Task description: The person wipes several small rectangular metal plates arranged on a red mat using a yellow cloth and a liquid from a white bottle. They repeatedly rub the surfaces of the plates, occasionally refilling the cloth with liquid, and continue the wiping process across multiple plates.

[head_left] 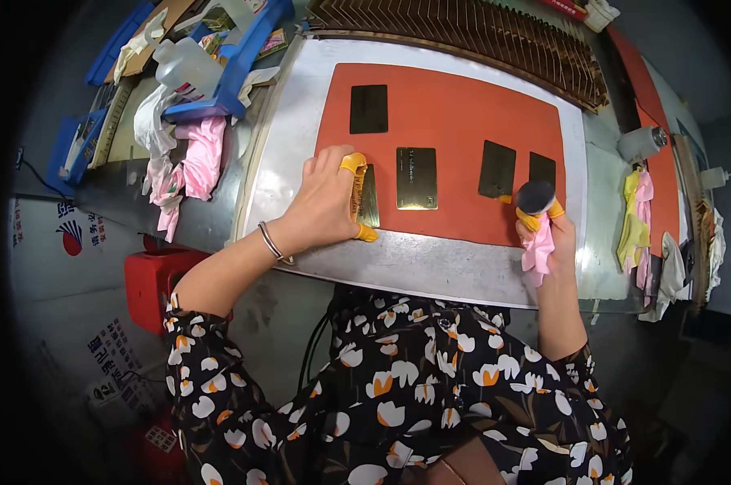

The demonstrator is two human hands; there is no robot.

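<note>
My left hand (327, 198), with yellow finger cots on thumb and forefinger, pinches a shiny gold metal card (369, 198) by its top and bottom edges. The hand hides part of that card. In my right hand (561, 242), also with yellow cots, are a dark, round-ended tool (535, 196) and a pink cloth (537, 252); the tool's exact kind cannot be made out. Between the hands lies another gold card (416, 178). Darker cards lie at the upper left (369, 109), right of centre (497, 168) and beside the round-ended tool (542, 166), all on an orange-red mat (446, 101).
A slotted rack (462, 40) runs along the far edge. At left stand a blue tray (240, 69), a white plastic bottle (189, 69) and hanging pink cloths (201, 158). A canister (642, 144) and yellow cloth (631, 222) are at right. A red stool-like object (159, 283) stands below.
</note>
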